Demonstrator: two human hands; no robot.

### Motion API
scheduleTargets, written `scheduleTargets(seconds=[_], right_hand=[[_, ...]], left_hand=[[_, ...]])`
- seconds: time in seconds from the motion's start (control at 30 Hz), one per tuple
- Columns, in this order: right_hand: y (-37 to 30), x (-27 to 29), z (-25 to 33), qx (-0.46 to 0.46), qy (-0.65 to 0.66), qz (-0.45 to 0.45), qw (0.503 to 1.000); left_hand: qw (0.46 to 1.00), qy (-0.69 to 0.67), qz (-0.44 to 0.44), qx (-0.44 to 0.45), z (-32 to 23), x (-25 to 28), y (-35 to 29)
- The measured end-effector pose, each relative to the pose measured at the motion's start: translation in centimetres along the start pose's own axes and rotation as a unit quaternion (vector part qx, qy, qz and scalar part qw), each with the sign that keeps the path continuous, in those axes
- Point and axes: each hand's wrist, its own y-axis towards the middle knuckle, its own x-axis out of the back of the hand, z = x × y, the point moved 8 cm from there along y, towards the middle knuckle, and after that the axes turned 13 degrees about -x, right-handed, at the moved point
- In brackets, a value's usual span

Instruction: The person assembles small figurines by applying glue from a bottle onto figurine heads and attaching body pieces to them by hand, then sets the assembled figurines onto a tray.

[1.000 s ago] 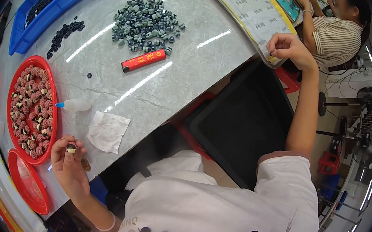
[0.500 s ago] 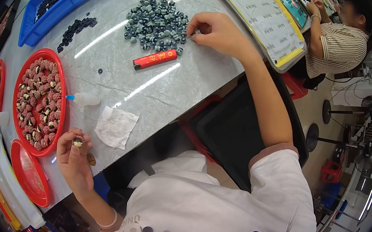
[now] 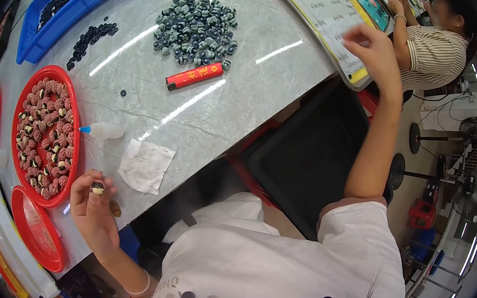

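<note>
My left hand (image 3: 92, 212) is raised at the table's near left edge, thumb and fingers closed round a small pink, black and cream bead-like piece (image 3: 97, 188). Close by it stands a red round tray (image 3: 77, 148) full of similar pink pieces (image 3: 41, 126). My right hand (image 3: 373, 52) hovers at the right, over the edge of a paper-covered board (image 3: 316, 10). Its thumb and fingertips are pinched together; anything between them is too small to make out. At the table's middle lies a heap of grey-green and dark small pieces (image 3: 196, 29), with a red lighter-shaped stick (image 3: 195, 76) before it.
A blue tray (image 3: 41, 47) of dark pieces stands far left, with loose dark rings (image 3: 92, 41) beside it. A blue-tipped bottle (image 3: 105, 130) and a white tissue (image 3: 146, 166) lie near my left hand. Another person (image 3: 435, 51) sits at the far right.
My right hand has moved right, away from the heap to above the paper-covered board. My left hand stays nearly in place with its piece. The view has shifted slightly.
</note>
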Motion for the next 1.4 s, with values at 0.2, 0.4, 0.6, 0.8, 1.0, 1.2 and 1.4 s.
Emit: scheduleTargets(seconds=[0.2,0.4,0.6,0.8,1.0,1.2,1.4], right_hand=[[-1.5,-2.4,-6.4,-0.144,-0.075,0.171,0.972],[-1.5,-2.4,-5.4,-0.099,-0.115,0.106,0.983],[-1.8,-2.3,-5.0,-0.104,-0.088,0.09,0.987],[-1.9,-2.9,-6.3,-0.151,0.009,0.095,0.984],[-1.5,-2.6,-7.0,-0.127,-0.05,0.068,0.988],[-1.9,-3.0,-7.7,-0.193,0.058,0.129,0.971],[-2.0,-3.2,-6.1,-0.179,0.06,0.092,0.978]], left_hand=[[1.0,0.01,0.003,0.004,0.1,0.0,-0.1],[1.0,0.008,-0.012,0.007,0.2,0.2,-0.1],[1.0,0.0,-0.006,0.006,0.1,0.1,-0.1],[1.0,-0.011,0.002,0.007,0.0,-0.1,0.2],[0.999,-0.02,-0.009,0.047,0.1,0.3,-0.1],[0.997,-0.075,0.022,0.024,-0.2,-0.1,0.2],[0.997,-0.071,0.023,0.015,-0.1,-0.2,0.0]])
